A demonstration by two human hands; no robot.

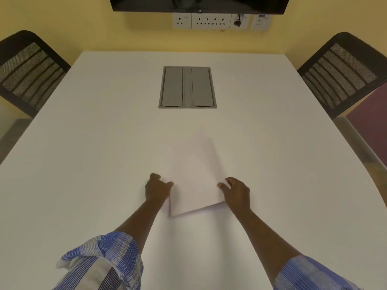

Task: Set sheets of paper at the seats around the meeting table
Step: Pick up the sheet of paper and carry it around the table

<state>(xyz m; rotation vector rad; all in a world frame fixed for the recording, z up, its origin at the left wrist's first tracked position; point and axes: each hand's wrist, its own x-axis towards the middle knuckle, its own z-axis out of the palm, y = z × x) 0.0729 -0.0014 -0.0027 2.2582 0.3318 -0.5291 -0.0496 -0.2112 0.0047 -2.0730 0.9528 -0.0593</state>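
Two hands on a stack of paper at the near end of the table

Left to right: a mesh-back chair (27, 70) sits off the left edge of the white table (83, 143); the left hand (157, 190) pinches the left edge of the sheets of paper (194, 178), which look blurred, and the right hand (237, 192) grips the right edge. Further back, a recessed grey cable box (187, 87) has both lids shut, so the contents are hidden. A second chair (343, 74) is on the right.

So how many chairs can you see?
2. One chair is at the table's far left corner, the other chair at the far right. More may be out of view.
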